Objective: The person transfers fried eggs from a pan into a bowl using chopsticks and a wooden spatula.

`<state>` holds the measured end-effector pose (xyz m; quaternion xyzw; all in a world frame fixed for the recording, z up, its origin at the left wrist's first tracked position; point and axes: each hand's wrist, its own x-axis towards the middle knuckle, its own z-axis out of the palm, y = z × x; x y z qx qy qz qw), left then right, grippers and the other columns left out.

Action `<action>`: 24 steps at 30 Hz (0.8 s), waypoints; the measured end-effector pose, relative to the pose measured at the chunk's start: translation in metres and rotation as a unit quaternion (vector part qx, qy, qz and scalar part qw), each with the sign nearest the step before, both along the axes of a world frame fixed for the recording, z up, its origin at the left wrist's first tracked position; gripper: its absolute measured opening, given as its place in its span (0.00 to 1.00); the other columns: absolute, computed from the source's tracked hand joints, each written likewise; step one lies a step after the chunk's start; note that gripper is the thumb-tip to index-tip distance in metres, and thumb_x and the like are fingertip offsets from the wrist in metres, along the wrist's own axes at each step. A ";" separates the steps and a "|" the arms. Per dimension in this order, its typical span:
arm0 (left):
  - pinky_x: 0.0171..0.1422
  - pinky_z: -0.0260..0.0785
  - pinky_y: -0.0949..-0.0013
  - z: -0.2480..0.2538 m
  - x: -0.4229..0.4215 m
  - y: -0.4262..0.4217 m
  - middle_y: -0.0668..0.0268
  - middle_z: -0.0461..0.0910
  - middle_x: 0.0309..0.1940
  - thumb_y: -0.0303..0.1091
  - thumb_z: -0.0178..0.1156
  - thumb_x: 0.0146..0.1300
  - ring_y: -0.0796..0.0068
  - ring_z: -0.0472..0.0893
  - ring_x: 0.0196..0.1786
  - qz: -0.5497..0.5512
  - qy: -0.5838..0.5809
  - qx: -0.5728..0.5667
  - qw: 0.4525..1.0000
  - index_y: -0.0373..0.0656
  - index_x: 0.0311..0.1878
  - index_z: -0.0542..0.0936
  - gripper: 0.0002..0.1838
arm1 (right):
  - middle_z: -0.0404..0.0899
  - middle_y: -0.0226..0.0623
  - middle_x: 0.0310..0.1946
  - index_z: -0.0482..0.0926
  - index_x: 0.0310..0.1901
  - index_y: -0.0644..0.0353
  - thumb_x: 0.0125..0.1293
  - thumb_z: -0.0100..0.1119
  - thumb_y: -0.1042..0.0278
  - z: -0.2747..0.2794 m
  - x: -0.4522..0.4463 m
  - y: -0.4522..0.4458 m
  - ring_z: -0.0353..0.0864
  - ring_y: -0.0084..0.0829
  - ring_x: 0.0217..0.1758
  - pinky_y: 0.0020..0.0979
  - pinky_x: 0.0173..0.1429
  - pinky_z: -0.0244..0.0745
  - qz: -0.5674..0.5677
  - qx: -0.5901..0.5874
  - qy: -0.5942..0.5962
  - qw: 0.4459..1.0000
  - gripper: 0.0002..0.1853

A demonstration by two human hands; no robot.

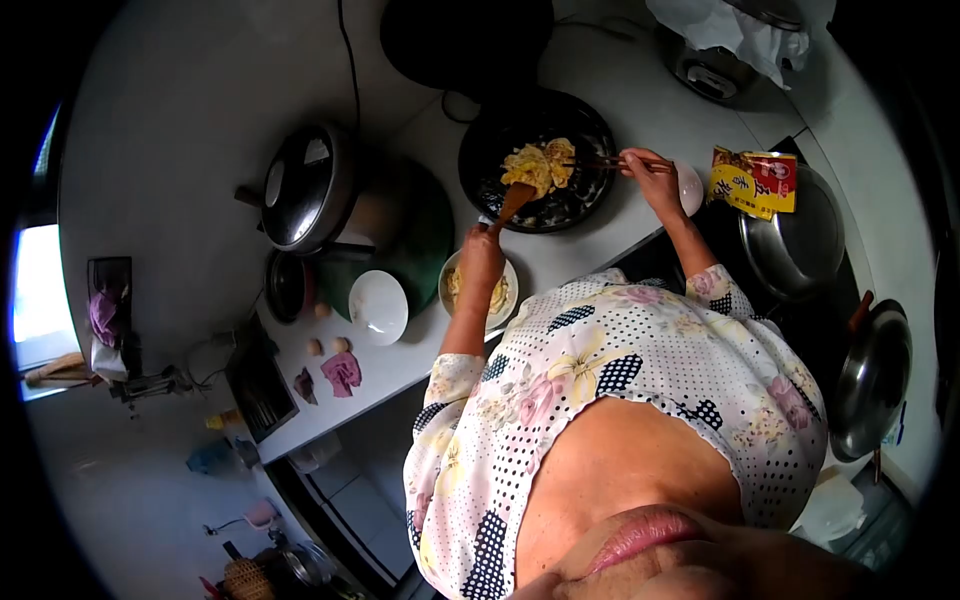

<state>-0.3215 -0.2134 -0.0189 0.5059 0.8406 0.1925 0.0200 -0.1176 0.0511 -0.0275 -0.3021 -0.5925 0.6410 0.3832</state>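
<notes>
Head view: the yellow, egg-like food lies in the round black pan, in front of me and between my two hands. My left hand is closed around the handle of a wooden spatula, at the pan's near-left edge. My right hand has its fingers pinched together on a pair of chopsticks, just beyond the right rim; I cannot tell how far apart their tips stand.

From my left fingers the food lies ahead and to the right; from my right fingers it lies to the left. Its longer spread runs roughly from left to right, with the spatula's blade at the near-left end and the chopstick tips at the right end. The spatula slants forward and rightward, while the chopsticks run almost straight across, and neither hand looks clearly nearer. Under my left forearm, partly hidden by it, sits a bowl holding similar yellow food, far closer to my left hand than my right.
</notes>
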 end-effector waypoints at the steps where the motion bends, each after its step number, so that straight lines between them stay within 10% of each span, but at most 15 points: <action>1: 0.45 0.72 0.56 0.006 -0.004 -0.003 0.54 0.78 0.35 0.19 0.51 0.54 0.52 0.78 0.41 -0.004 0.008 -0.013 1.000 0.44 0.50 0.82 0.20 | 0.82 0.39 0.41 0.79 0.47 0.69 0.68 0.57 0.68 0.002 0.001 -0.001 0.83 0.26 0.43 0.24 0.46 0.80 -0.007 0.000 -0.006 1.000 0.13; 24: 0.46 0.73 0.58 0.020 -0.007 -0.035 0.55 0.80 0.39 0.20 0.54 0.53 0.53 0.78 0.43 -0.088 -0.003 -0.019 0.996 0.43 0.46 0.83 0.17 | 0.83 0.39 0.39 0.80 0.46 0.69 0.68 0.57 0.69 -0.005 0.016 -0.023 0.83 0.25 0.40 0.23 0.43 0.81 -0.031 -0.009 -0.028 0.999 0.12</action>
